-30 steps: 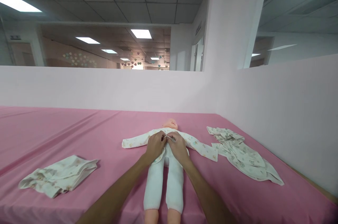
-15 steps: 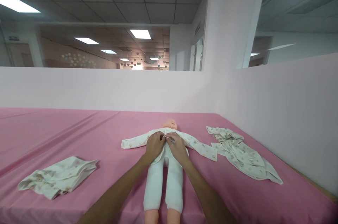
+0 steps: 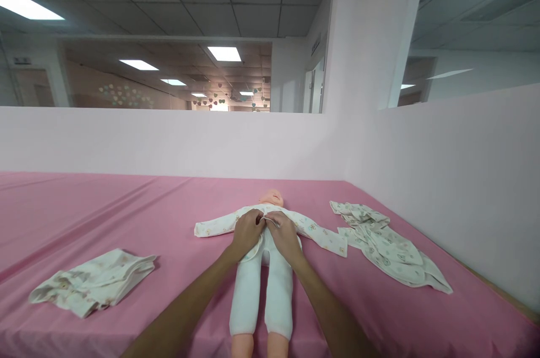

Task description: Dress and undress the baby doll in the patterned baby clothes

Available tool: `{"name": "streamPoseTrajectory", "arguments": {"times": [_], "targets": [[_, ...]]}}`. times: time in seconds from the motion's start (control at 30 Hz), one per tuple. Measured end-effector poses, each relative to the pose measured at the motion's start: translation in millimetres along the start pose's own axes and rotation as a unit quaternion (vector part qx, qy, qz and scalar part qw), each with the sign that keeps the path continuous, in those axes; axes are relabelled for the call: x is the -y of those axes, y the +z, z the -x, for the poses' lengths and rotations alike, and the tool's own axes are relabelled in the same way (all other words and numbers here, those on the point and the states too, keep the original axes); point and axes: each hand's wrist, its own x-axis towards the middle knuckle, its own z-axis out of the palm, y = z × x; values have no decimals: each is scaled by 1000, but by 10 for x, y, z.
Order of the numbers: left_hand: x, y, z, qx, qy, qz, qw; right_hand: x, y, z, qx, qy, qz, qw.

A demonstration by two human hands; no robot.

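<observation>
A baby doll [image 3: 278, 290] lies on its back with its head away from me and its feet at the near edge. It has white leggings and a white long-sleeved baby shirt [image 3: 323, 236] with a small print, the sleeves spread to both sides. Over the doll's chest, my left hand [image 3: 248, 232] pinches the front edge of the shirt. Close beside it, my right hand [image 3: 283, 234] also has its fingertips closed on the shirt's front edge. The exact fastening between my fingertips is too small to make out.
Pink cloth [image 3: 177, 206] covers the table. Folded printed baby clothing [image 3: 95, 282] lies at the left, and a spread printed garment [image 3: 394, 248] at the right. A low white wall [image 3: 169, 141] with windows above runs along the back and right side.
</observation>
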Motion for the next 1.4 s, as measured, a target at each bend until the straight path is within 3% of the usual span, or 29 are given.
{"name": "streamPoseTrajectory", "arguments": {"times": [0.33,0.77,1.0,1.13,1.23,1.4], "targets": [[18,-60,7,42,-18,171,984,8,6,22,19,-13,111,994],[60,-37,-55,39,-9,124,991,-25,18,39,28,-11,117,993],[98,-40,-84,62,-26,178,982,-10,31,63,-20,24,144,989],[66,-47,-44,83,-21,174,981,-23,-6,31,-40,54,106,992],[34,-44,-26,60,6,122,991,-26,-32,8,-58,84,62,993],[20,-39,-35,33,-6,101,994,17,-47,2,-62,106,-17,992]]}}
